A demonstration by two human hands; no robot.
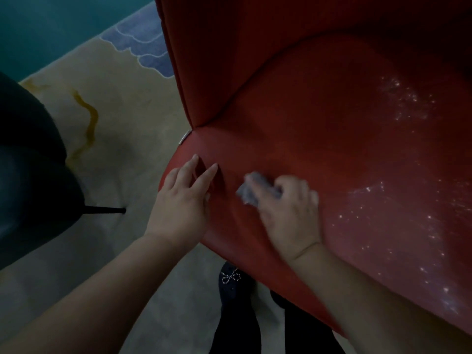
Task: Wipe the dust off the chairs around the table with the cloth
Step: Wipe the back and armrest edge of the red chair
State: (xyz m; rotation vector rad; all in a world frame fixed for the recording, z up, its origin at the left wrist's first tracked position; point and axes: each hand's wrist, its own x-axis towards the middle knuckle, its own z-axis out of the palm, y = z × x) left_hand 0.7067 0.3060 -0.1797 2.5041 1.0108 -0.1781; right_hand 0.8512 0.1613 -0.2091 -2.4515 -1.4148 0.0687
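Observation:
A red upholstered chair [332, 129] fills the right and centre of the view, seat toward me and backrest rising behind. White dust specks show on the right part of the seat. My right hand [288, 213] grips a small grey cloth [252, 187] and presses it on the seat's left front area. My left hand [184, 198] rests on the seat's left edge with straight fingers, a little left of the cloth.
A dark chair [33, 175] with a thin black leg stands at the left. A pale rug [122, 103] with blue and yellow patterns lies under both chairs. My dark shoe [232, 282] and trouser legs show below the seat's front edge.

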